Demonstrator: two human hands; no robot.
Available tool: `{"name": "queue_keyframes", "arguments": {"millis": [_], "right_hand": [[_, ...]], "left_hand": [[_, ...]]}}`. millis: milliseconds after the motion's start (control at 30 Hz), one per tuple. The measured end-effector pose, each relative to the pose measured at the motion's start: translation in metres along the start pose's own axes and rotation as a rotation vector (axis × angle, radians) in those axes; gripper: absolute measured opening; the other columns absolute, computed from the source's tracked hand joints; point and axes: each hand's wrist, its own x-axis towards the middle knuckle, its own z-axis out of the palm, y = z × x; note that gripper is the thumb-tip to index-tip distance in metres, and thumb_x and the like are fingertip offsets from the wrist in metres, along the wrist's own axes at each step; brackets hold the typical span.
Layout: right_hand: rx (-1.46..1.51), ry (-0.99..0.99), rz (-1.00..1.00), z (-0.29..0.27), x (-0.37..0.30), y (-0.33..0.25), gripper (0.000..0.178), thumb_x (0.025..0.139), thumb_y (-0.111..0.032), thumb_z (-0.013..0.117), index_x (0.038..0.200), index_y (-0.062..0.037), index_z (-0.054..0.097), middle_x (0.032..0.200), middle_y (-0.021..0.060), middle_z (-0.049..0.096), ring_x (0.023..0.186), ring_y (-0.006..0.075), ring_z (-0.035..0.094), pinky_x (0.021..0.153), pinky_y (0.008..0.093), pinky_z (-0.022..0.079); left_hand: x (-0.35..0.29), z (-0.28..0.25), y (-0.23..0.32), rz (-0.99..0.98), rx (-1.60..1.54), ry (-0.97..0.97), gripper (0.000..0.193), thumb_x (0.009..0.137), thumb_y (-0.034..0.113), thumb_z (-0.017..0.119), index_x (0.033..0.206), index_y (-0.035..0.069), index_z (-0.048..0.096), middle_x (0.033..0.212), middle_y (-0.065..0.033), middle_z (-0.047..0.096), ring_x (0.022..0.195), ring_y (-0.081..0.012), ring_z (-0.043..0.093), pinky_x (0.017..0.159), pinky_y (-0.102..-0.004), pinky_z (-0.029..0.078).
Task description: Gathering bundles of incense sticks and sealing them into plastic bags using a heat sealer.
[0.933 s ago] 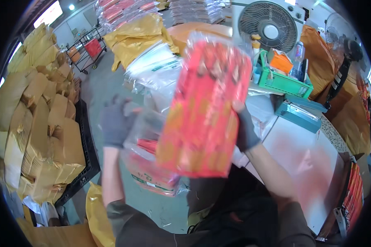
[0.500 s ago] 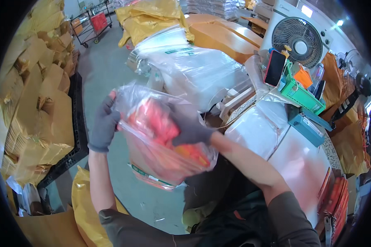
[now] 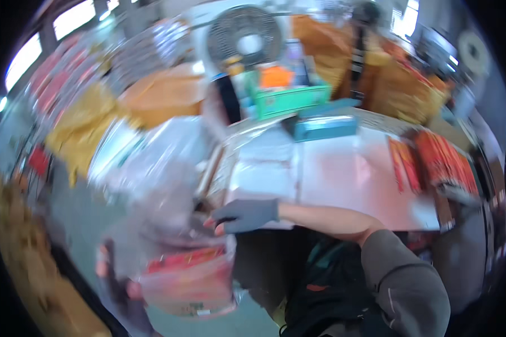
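Observation:
A clear plastic bag (image 3: 188, 278) hangs at the lower left, with red and orange flat packets (image 3: 183, 258) inside it. My left hand (image 3: 121, 286), in a dark fingerless glove and smeared by motion, grips the bag's left side. Just past the bag's upper right edge is my right hand (image 3: 244, 216), gloved in grey, fingers loosely stretched leftward and nothing seen in them. It hovers by the near edge of the white worktable (image 3: 337, 191).
Red packets (image 3: 444, 163) stand stacked at the table's right. A teal box (image 3: 326, 128), green basket (image 3: 292, 101), phone (image 3: 226, 98) and fan (image 3: 244, 42) line the back. Clear plastic bags (image 3: 163, 151) and yellow sacks (image 3: 90, 129) lie left; cartons (image 3: 17, 247) fill the far left.
My view has swung right toward the table. My right hand has come out of the bag and moved right of it. The packets sit lower in the bag, still by my left hand.

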Motion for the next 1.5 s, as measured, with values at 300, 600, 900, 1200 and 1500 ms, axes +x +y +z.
{"name": "queue_keyframes", "arguments": {"millis": [300, 600, 900, 1200, 1500], "right_hand": [[-0.059, 1.129, 0.482, -0.162, -0.421, 0.045, 0.041, 0.089, -0.024, 0.056, 0.124, -0.003, 0.053, 0.098, 0.0045, 0.058, 0.087, 0.0116, 0.052, 0.077, 0.027, 0.046], [-0.991, 2.064, 1.188, -0.159, -0.756, 0.056, 0.058, 0.085, -0.037, 0.06, 0.125, 0.0009, 0.046, 0.107, 0.0221, 0.061, 0.095, 0.0349, 0.06, 0.085, 0.0385, 0.047], [-1.623, 1.708, 2.127, -0.122, -0.938, 0.082, 0.077, 0.086, -0.058, 0.047, 0.134, 0.0012, 0.04, 0.121, 0.0242, 0.055, 0.11, 0.042, 0.05, 0.098, 0.0448, 0.037], [-0.768, 1.549, 1.369, -0.164, -0.843, 0.054, 0.063, 0.076, -0.06, 0.059, 0.107, -0.0064, 0.067, 0.097, 0.0183, 0.067, 0.089, 0.0351, 0.063, 0.081, 0.0385, 0.049], [-0.466, 1.141, 0.909, -0.171, -0.62, 0.053, 0.071, 0.078, -0.055, 0.062, 0.112, 0.0079, 0.057, 0.092, 0.0239, 0.063, 0.083, 0.035, 0.061, 0.075, 0.0416, 0.047]], "left_hand": [[-0.022, 0.287, 0.022, -0.277, -0.438, -1.191, 0.087, 0.078, 0.007, 0.072, 0.145, -0.001, 0.016, 0.135, -0.0242, 0.044, 0.082, -0.0124, 0.056, 0.054, -0.0219, 0.046], [-0.072, 0.57, 0.033, -0.244, -0.655, -0.93, 0.047, 0.087, -0.001, 0.055, 0.132, -0.004, 0.038, 0.131, -0.0167, 0.043, 0.105, -0.0217, 0.057, 0.088, -0.0318, 0.049], [-0.051, 0.724, 0.1, 0.218, -0.28, -0.675, 0.038, 0.084, 0.004, 0.061, 0.12, -0.005, 0.05, 0.119, -0.0143, 0.051, 0.108, -0.0219, 0.053, 0.091, -0.0311, 0.046], [-0.056, 0.791, 0.128, 0.374, -0.278, -0.63, 0.046, 0.084, 0.018, 0.066, 0.123, 0.002, 0.051, 0.122, -0.0143, 0.051, 0.109, -0.0237, 0.052, 0.085, -0.034, 0.05], [-0.051, 0.789, 0.114, 0.262, -0.346, -0.631, 0.056, 0.087, 0.027, 0.062, 0.132, 0.001, 0.041, 0.131, -0.0187, 0.045, 0.12, -0.0304, 0.047, 0.098, -0.0361, 0.04]]}}
